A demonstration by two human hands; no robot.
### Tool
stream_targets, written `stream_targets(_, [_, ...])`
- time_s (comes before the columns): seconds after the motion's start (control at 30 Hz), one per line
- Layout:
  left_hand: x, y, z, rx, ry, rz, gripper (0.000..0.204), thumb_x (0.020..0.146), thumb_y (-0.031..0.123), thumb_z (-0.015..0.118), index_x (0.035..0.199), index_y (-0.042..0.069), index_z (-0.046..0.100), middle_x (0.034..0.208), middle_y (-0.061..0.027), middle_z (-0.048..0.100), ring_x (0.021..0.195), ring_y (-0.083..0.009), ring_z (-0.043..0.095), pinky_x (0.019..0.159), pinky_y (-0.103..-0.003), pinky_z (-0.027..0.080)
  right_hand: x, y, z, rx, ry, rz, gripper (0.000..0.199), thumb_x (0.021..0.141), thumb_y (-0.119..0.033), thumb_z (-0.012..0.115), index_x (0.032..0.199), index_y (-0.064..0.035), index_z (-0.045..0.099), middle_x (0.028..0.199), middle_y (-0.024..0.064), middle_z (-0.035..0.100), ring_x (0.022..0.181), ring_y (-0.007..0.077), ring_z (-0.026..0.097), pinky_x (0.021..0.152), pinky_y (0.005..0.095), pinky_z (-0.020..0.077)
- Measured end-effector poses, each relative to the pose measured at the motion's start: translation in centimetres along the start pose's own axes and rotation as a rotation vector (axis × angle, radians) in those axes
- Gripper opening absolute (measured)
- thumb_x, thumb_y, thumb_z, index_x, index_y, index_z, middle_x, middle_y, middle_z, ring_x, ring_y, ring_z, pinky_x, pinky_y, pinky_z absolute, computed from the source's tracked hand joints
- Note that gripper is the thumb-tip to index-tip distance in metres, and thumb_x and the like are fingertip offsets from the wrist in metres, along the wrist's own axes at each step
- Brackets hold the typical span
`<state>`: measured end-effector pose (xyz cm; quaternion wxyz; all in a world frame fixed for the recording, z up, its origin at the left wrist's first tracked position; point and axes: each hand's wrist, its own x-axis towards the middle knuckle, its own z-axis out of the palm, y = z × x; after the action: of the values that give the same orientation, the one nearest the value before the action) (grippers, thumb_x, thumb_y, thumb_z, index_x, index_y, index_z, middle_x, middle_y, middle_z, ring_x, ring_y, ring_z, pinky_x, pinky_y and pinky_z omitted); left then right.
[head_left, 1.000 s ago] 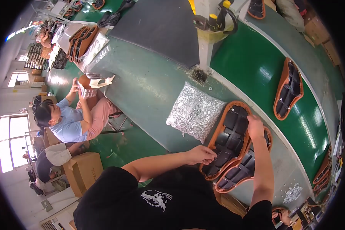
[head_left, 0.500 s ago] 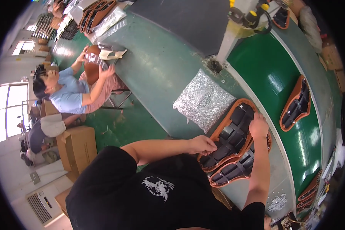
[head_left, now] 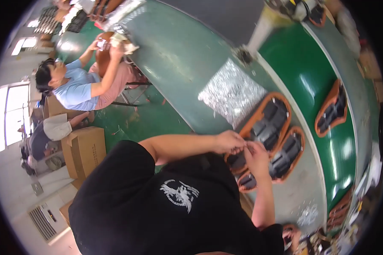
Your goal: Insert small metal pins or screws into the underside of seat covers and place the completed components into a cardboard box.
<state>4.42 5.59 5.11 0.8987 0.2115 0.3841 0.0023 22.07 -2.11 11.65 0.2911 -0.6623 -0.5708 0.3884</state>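
Note:
Over the near end of two long brown-edged pieces with black insides, my left hand (head_left: 230, 142) and my right hand (head_left: 257, 156) meet at the fingertips. Both are closed in a pinch; whatever they hold is too small and blurred to name. The larger piece (head_left: 271, 117) lies on the bench beneath and beyond the hands. Beside it, to the right, is the smaller piece (head_left: 290, 151), partly covered by my right hand and wrist. A clear bag of small shiny metal parts (head_left: 232, 93) lies just past the larger piece.
A green conveyor belt (head_left: 293, 76) runs along the right, carrying another brown-edged piece (head_left: 331, 108). Loose small metal parts (head_left: 307, 215) lie on the bench at lower right. At left a seated person (head_left: 78, 85) handles a brown piece; a cardboard box (head_left: 85, 153) stands nearby.
My right hand has left the far end of the larger piece and come back to my left hand. My left hand has risen slightly. The seated person's hands have shifted on the brown piece.

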Motion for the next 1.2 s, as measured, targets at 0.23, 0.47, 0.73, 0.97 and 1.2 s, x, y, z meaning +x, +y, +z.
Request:
stream_targets(0.23, [-2.6, -1.5, -0.3, 0.056, -0.004, -0.124, 0.015, 0.096, 0.018, 0.065, 0.095, 0.003, 0.067, 0.08, -0.0028, 0.061, 0.067, -0.0116, 0.057, 0.058, -0.026, 0.045, -4.6, 0.0, 4.4, -0.082, 0.279, -0.008, 0.012, 0.085, -0.01, 0.073, 0.096, -0.0052, 0.074, 0.092, 0.0113, 0.068, 0.087, 0.0316, 0.068, 0.077, 0.0388, 0.0547])
stream_targets(0.47, [-2.2, -4.4, 0.8, 0.292, -0.052, -0.305, 0.022, 0.099, 0.016, 0.061, 0.11, 0.0, 0.069, 0.084, -0.0041, 0.063, 0.071, -0.0137, 0.059, 0.062, -0.027, 0.048, -10.8, 3.3, 5.1, 0.052, 0.352, 0.235, 0.017, 0.083, -0.001, 0.071, 0.1, -0.0016, 0.073, 0.089, 0.015, 0.068, 0.078, 0.0305, 0.069, 0.072, 0.0372, 0.056])
stream_targets(0.73, [-2.6, -6.6, -2.2, 0.261, 0.02, -0.321, 0.026, 0.102, 0.013, 0.059, 0.122, -0.002, 0.066, 0.098, -0.0067, 0.066, 0.086, -0.0151, 0.063, 0.077, -0.031, 0.055, -13.7, 8.8, 6.2, -0.029, 0.368, 0.337, 0.018, 0.092, -0.01, 0.068, 0.109, -0.0054, 0.074, 0.093, 0.0129, 0.072, 0.08, 0.0225, 0.071, 0.076, 0.0316, 0.0563])
stream_targets(0.97, [-2.6, -6.9, -2.7, 0.282, 0.032, -0.286, 0.026, 0.1, 0.024, 0.067, 0.113, 0.001, 0.068, 0.093, -0.0031, 0.065, 0.083, -0.0123, 0.062, 0.074, -0.029, 0.054, -11.1, 9.8, 7.0, -0.115, 0.394, 0.43, 0.015, 0.086, -0.012, 0.073, 0.099, -0.0042, 0.071, 0.099, 0.0162, 0.071, 0.09, 0.0341, 0.069, 0.08, 0.0416, 0.0562])
stream_targets(1.2, [-2.6, -7.0, -3.1, 0.199, 0.056, -0.221, 0.025, 0.1, 0.019, 0.063, 0.116, 0.0, 0.067, 0.093, -0.0031, 0.063, 0.083, -0.0129, 0.061, 0.076, -0.029, 0.055, -11.3, 10.9, 7.1, -0.397, 0.314, 0.167, 0.012, 0.087, -0.008, 0.068, 0.098, -0.0039, 0.069, 0.097, 0.0131, 0.067, 0.094, 0.0342, 0.067, 0.083, 0.0422, 0.0557])
